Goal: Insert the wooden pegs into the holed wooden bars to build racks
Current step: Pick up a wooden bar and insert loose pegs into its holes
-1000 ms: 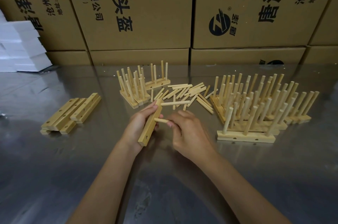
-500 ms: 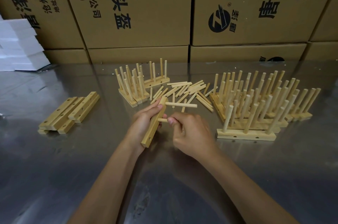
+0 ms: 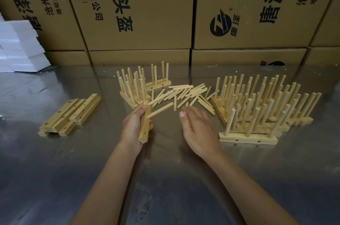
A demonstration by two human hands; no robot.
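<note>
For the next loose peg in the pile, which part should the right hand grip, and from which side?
Judging by the pile, pick a peg on top near its front edge. The pegs lie flat and crossed, so the right hand should come from above and pinch the peg at mid-length, across its thin round sides.

Dim light, glare on the steel table (image 3: 55, 151), wide-angle edge warping.

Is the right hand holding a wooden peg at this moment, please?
No, the right hand is open and empty above the table, while one peg sticks from the bar gripped by the left hand.
</note>
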